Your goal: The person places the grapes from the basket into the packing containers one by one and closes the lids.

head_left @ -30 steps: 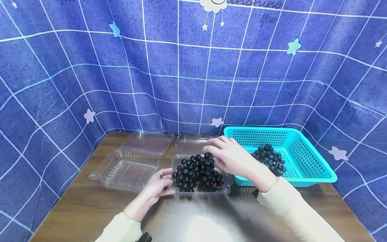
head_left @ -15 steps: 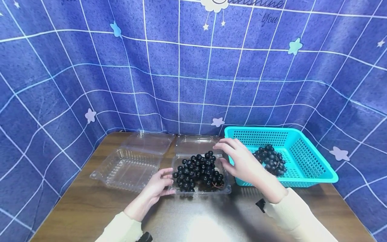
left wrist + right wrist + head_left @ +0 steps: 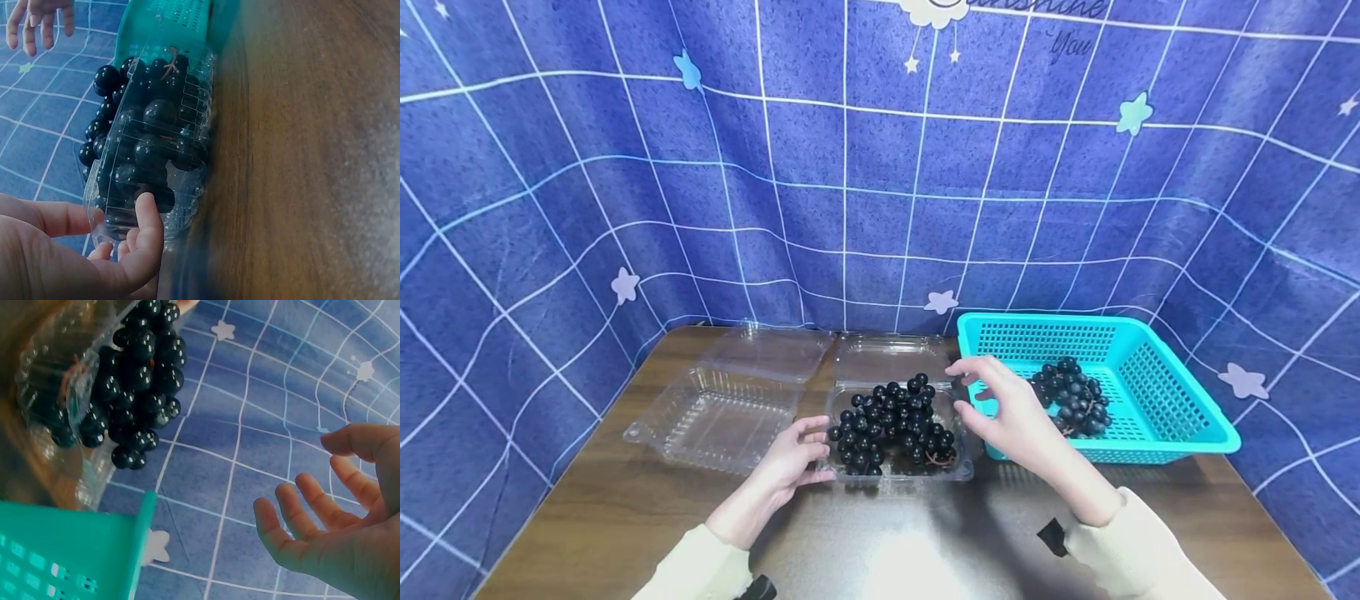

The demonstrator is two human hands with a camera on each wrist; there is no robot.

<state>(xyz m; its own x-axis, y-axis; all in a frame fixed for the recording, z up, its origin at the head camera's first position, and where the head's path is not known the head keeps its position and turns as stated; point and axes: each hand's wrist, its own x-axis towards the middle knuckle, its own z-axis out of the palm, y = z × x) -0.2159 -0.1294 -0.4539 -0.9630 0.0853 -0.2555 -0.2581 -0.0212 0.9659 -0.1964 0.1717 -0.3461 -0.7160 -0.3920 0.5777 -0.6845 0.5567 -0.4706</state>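
Observation:
A bunch of black grapes (image 3: 891, 421) lies heaped in a clear plastic clamshell box (image 3: 958, 467) whose lid (image 3: 891, 357) is folded back behind it. My left hand (image 3: 796, 454) grips the left end of this box, thumb on the near side in the left wrist view, where the box wall (image 3: 184, 215) shows between the fingers. My right hand (image 3: 1011, 412) hovers between the box and a turquoise basket (image 3: 1180, 408). Its fingers are spread and loosely bent, with nothing in them, as the right wrist view also shows. More black grapes (image 3: 1071, 396) lie inside the basket.
A second clear clamshell box (image 3: 722, 421) stands on the left with its lid (image 3: 767, 352) laid back. All of this rests on a brown wooden table (image 3: 820, 542). Behind the table hangs a blue curtain (image 3: 880, 208) with a white grid and stars.
My right hand has drawn away from the grapes in the box, to the right toward the basket, its fingers spreading. My left hand has stayed at the box's left end.

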